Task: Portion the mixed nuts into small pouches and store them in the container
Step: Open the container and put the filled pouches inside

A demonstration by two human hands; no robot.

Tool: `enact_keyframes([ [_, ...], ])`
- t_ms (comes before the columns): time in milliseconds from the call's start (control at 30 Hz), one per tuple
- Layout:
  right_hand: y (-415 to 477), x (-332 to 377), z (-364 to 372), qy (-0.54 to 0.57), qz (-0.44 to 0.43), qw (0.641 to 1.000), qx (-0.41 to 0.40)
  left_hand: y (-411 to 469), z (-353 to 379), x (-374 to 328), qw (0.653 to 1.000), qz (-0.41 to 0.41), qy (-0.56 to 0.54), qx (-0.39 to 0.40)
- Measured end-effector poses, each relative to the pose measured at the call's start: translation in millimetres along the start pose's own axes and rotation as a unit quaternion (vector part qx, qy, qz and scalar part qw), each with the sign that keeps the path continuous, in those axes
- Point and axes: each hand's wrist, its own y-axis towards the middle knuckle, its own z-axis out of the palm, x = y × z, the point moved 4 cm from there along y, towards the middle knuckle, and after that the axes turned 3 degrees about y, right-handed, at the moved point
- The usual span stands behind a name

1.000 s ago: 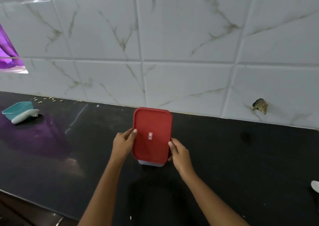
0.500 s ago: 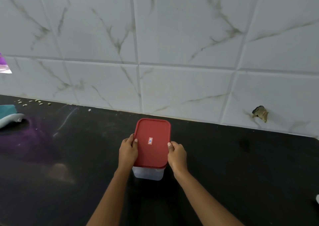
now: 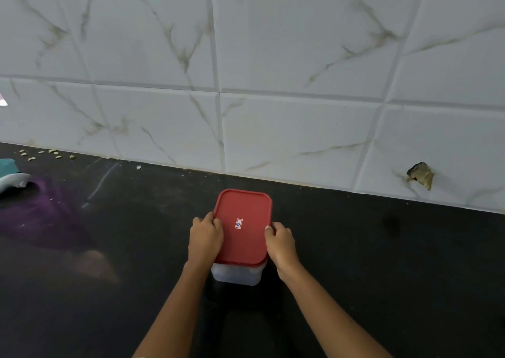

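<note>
One container (image 3: 236,274): translucent box at centre of view, standing on the black worktop (image 3: 382,275) near the tiled wall (image 3: 273,57); only the near wall shows, contents too cloudy to make out.
lid (image 3: 246,210): red, rounded rectangle, on top of the container; small sticker in the middle, print unreadable; whether fully seated, cannot tell.
left grip (image 3: 205,236): curled over the lid's left edge and holding it; fingertips hidden behind the knuckles.
right grip (image 3: 281,244): curled against the lid's right edge and holding it; fingertips tucked under the rim, out of sight.
forearms: both cut off by the bottom edge.
teal object (image 3: 6,165): far left, cut by the frame edge, kind unclear.
white object (image 3: 13,181): just in front of the teal object, partly cut off.
pale scraps (image 3: 41,154): scattered at the wall foot, far left; too small to identify.
wall hole (image 3: 420,174): ragged break in a tile, right side.
purple sheen (image 3: 41,215): blurred patch on the worktop, left.
</note>
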Motion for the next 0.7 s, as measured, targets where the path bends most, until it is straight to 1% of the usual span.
enact_keyframes([
  [133, 7, -4, 1, 0.028, 0.044, 0.998, 0.039, 2, 6, 3, 0.998, -0.005, 0.052, 0.033],
  [233, 11, -2, -1, 0.065, 0.058, 0.995, 0.048, 6, 7, 1, 0.997, -0.007, 0.072, 0.028],
  [333, 9, -4, -2, 0.078, 0.078, 0.992, 0.064, 6, 8, 2, 0.995, -0.009, 0.091, 0.031],
  [400, 5, -9, -5, 0.081, 0.092, 0.989, 0.080, 6, 8, 4, 0.992, -0.020, 0.112, 0.055],
  [500, 6, -6, -12, 0.056, 0.108, 0.987, 0.104, 11, 5, 0, 0.982, -0.064, 0.149, 0.099],
  [567, 12, -2, -17, 0.042, 0.118, 0.987, 0.099, 16, 2, -8, 0.978, -0.076, 0.165, 0.101],
  [600, 17, 0, -19, 0.035, 0.120, 0.988, 0.089, 19, 1, -14, 0.981, -0.069, 0.158, 0.088],
  [700, 35, 3, -20, 0.023, 0.088, 0.995, 0.032, 32, 5, -27, 0.994, -0.025, 0.093, 0.050],
])
